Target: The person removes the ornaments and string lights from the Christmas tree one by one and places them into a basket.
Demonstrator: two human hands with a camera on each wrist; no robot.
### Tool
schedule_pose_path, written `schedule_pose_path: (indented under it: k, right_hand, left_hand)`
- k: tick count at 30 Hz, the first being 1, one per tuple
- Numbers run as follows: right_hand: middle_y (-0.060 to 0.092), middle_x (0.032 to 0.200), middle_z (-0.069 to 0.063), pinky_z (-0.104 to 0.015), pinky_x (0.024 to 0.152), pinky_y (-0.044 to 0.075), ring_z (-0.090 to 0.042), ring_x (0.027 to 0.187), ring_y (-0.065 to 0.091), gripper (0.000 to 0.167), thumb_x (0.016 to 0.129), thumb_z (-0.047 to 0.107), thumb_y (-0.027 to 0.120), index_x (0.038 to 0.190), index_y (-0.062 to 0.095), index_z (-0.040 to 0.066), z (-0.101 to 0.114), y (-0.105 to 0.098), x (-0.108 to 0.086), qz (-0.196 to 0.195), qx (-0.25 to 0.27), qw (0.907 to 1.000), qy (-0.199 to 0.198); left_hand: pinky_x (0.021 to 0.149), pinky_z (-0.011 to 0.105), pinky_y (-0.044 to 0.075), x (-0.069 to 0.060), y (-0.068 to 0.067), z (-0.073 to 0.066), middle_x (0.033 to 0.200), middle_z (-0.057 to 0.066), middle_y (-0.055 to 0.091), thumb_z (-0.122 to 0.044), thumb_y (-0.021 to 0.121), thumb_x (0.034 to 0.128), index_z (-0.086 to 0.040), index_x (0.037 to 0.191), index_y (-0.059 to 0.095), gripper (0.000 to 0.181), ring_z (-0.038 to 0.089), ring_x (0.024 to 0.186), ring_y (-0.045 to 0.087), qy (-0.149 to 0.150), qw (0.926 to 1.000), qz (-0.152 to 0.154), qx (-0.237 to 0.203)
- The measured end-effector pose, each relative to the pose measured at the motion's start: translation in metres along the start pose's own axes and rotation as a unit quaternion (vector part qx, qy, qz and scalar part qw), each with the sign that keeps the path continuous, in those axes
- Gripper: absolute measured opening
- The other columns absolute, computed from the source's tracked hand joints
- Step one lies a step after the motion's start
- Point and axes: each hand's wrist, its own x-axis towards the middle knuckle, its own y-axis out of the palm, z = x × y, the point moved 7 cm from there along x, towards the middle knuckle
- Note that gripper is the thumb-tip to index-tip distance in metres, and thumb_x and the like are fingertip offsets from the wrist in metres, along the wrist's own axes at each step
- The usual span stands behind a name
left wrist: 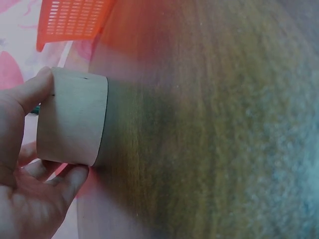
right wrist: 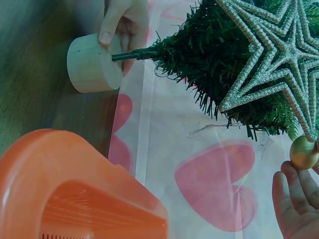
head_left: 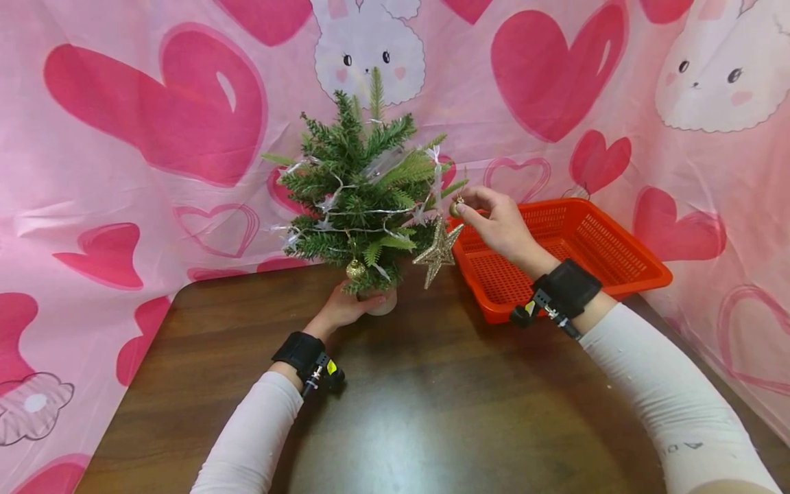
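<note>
A small green tree [head_left: 352,185] stands on a round pale wooden base [left wrist: 73,117], which my left hand [head_left: 347,306] grips from the side, thumb and fingers around it. Beside the tree's right branches, my right hand [head_left: 503,223] pinches a small gold ball [right wrist: 303,152] between thumb and fingers. A glittery gold star [head_left: 438,252] hangs at the tree's lower right, close to that hand. Another gold ball [head_left: 355,269] hangs low at the front, above my left hand. White string with small stars wraps the branches.
An orange-red plastic basket [head_left: 642,271] sits at the table's back right, under my right forearm. The brown wooden table [head_left: 395,412] reaches back to a pink cloth [head_left: 154,185] with hearts and rabbits, hanging behind the tree and along the sides.
</note>
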Motion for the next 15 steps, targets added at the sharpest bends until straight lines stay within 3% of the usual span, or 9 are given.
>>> schedule_pose_path:
  k: [7,12,15]
  right_hand:
    - [0.072,0.110,-0.019,-0.023,0.086,0.052,0.002,0.088,0.063,0.024,0.097,0.017,0.062,0.116,0.065,0.002,0.0026,-0.0022,0.0002,-0.011,0.003,0.9999,-0.003]
    - [0.072,0.104,-0.016,-0.017,0.081,0.052,0.001,0.085,0.064,0.025,0.097,0.017,0.062,0.116,0.065,0.001,0.0029,-0.0055,-0.0002,-0.026,0.031,0.9992,-0.005]
    - [0.073,0.097,-0.004,-0.018,0.078,0.054,-0.003,0.084,0.066,0.025,0.097,0.017,0.062,0.115,0.065,-0.001,0.0040,-0.0077,-0.0007,-0.037,0.058,0.9976,-0.006]
  left_hand:
    - [0.102,0.052,0.046,0.0008,0.0003,0.0009,0.136,0.015,0.062,-0.019,0.075,0.0876,-0.008,0.135,0.058,0.051,0.034,0.128,0.055,0.003,1.0000,0.002,-0.001]
    - [0.103,0.051,0.045,0.0015,0.0010,0.0028,0.135,0.014,0.062,-0.022,0.075,0.0878,-0.009,0.133,0.059,0.050,0.033,0.129,0.055,-0.008,0.9999,0.002,0.008]
    - [0.105,0.051,0.045,0.0017,0.0010,0.0029,0.135,0.013,0.062,-0.024,0.076,0.0876,-0.010,0.133,0.059,0.050,0.033,0.130,0.054,-0.014,0.9997,-0.001,0.020]
